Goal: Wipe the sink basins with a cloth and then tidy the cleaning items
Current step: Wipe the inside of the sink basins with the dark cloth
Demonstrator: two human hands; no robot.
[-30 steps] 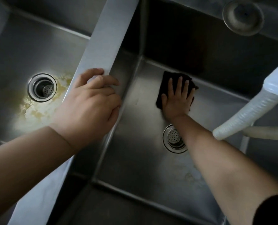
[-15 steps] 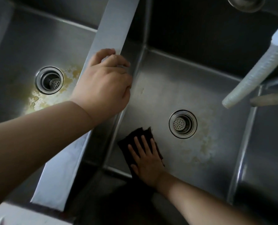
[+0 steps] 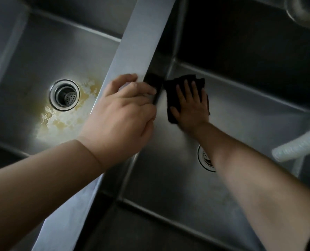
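Two steel sink basins lie side by side below me. My right hand (image 3: 191,107) presses flat on a dark cloth (image 3: 174,84) against the floor of the right basin (image 3: 168,178), near its far left corner. My left hand (image 3: 121,116) grips the steel divider (image 3: 141,38) between the basins, fingers curled over its edge. My right forearm half covers the right basin's drain (image 3: 204,158). The left basin (image 3: 32,51) has an open drain (image 3: 64,95) ringed by yellowish stains (image 3: 58,122).
A white ribbed hose end (image 3: 293,147) hangs over the right basin's right side. A round metal fitting (image 3: 306,9) sits at the top right on the back wall. Faint stains mark the right basin's floor near its front.
My right hand slid the cloth from the basin's near left corner back to the far left corner, beside the divider. My left hand kept its grip on the divider.
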